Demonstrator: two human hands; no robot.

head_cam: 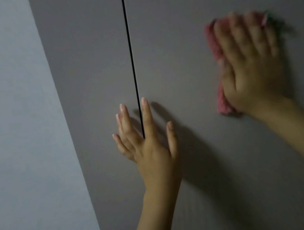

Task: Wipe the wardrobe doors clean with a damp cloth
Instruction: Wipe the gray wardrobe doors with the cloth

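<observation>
Head view, dim light. Nearest: two bare forearms reach up and forward from the lower edge.

Left hand (147, 141): fingers spread and extended upward, nothing held. It lies over the dark vertical gap (130, 48) between the two doors, index finger on the right side of the gap, other fingers on the left. Contact with the surface cannot be confirmed; its shadow falls close to its right.

Right hand (250, 63): flat, fingers together and extended, palm pressed onto the pink cloth (222, 101), holding it against the right wardrobe door (173, 31). Hand outline is motion-blurred.

Cloth: pink, nubby texture, folded into an upright pad; it shows along the hand's left edge and above the fingertips, with a small green bit at its upper right corner.

Left wardrobe door (89, 65): plain grey-brown, matte. Beyond its left edge, a paler wall (8, 117).
</observation>
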